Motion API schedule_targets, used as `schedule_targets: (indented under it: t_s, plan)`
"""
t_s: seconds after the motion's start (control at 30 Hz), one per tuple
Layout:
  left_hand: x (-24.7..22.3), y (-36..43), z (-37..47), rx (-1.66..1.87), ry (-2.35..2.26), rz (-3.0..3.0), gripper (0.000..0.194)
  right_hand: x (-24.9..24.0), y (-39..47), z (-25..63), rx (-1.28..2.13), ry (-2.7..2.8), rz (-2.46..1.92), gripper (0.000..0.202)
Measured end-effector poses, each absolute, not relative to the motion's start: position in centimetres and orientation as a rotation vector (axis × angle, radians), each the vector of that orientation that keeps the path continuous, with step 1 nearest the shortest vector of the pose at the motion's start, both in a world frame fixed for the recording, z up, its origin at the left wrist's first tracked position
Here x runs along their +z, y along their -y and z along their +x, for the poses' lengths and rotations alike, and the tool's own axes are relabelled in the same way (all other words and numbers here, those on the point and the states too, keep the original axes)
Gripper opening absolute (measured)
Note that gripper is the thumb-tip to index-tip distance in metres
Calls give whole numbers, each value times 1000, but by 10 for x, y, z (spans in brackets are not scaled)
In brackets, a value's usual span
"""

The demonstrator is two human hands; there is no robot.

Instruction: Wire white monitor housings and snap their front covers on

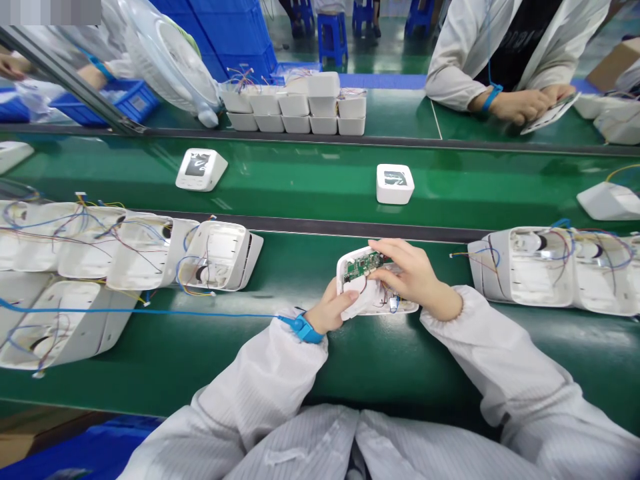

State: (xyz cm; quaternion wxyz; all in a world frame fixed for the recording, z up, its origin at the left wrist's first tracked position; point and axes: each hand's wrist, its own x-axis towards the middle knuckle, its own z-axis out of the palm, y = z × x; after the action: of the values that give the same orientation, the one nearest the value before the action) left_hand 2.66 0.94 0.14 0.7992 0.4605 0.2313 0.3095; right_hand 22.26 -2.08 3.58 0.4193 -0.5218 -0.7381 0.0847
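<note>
An electronics assembly workshop is being indicated by rows of wired white housings, which are being borne by a long green counter. A green circuit board is being handled in an open white case. White devices with screens are being carried on a green strip beyond. Across it, a flat part is being handled by a person in a white coat and wrist strap. Blue crates and blue stools are being seen farther back.
</note>
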Motion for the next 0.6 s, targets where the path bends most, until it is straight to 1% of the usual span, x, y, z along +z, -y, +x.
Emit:
schedule_targets:
  t_s: [0.23,0.33,0.5,0.6]
  plan:
    - [2,-12,27,635,-481,961,51,35,21,221,186,1828,-1348,47]
    - [4,-12,28,624,-474,933,53,34,21,222,160,1829,-1364,47]
    - [6,-11,29,592,-489,910,50,31,21,222,128,1824,-1361,43]
    - [5,-11,29,588,-492,914,51,31,19,224,183,1807,-1390,43]
